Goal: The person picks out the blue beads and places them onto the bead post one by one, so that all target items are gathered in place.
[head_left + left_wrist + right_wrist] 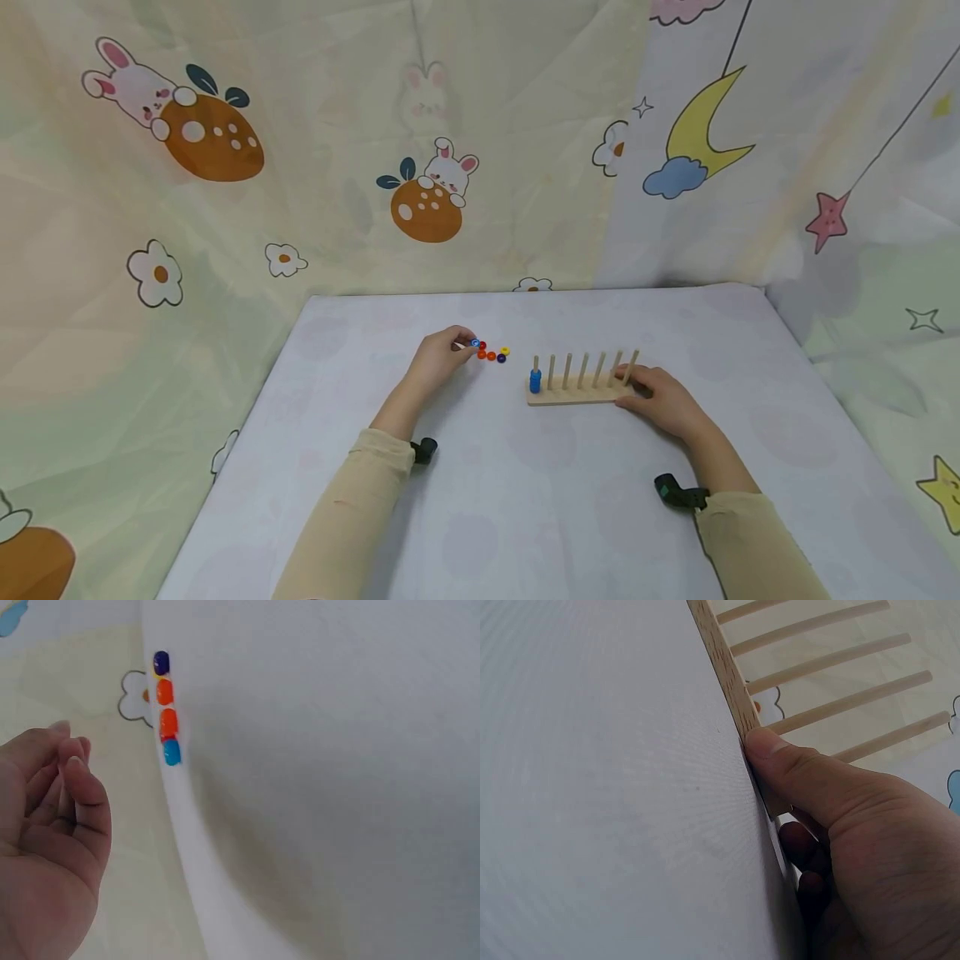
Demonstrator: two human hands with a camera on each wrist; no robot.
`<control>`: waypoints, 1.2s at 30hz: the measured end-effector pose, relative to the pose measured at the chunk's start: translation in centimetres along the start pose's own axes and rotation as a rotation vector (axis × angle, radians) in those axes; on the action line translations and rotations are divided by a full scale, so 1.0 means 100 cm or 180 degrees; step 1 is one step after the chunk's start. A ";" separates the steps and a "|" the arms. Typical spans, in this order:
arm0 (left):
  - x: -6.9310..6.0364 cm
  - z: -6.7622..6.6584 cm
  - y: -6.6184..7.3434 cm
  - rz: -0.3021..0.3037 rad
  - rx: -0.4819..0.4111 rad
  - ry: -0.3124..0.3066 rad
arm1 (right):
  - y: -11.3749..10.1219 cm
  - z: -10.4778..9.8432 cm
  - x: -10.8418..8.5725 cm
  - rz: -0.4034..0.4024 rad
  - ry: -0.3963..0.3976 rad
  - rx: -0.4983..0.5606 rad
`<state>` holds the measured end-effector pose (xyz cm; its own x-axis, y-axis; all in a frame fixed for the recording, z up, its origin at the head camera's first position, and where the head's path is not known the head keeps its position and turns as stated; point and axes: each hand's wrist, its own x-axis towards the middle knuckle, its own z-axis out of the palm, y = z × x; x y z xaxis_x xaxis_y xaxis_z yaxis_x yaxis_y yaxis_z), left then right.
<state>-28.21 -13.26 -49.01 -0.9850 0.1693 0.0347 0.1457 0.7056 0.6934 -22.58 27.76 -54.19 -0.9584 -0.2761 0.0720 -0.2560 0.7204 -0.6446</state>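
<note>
A wooden peg board with a row of upright pegs stands on the table. Its leftmost peg carries a stack of blue beads. My right hand grips the board's right end, the thumb lying on the front edge of the base. Left of the board is a small group of loose beads: orange beads, a red bead, a yellow bead, a dark blue bead and a lighter blue bead. My left hand hovers beside the lighter blue bead, fingers loosely bent, nothing visible between them.
A white cloth covers the table. Behind it hangs a printed curtain with rabbits, flowers and a moon. Each wrist wears a black camera, one of them at the left cuff.
</note>
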 end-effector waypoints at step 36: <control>-0.022 0.030 0.076 0.0616 -0.0515 -0.0521 | 0.004 0.000 0.002 0.0036 -0.0031 -0.0021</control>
<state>-24.66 -6.22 -45.93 -0.9104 0.4078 0.0701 0.2996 0.5328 0.7914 -22.84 28.02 -54.47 -0.9600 -0.2741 0.0574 -0.2460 0.7276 -0.6403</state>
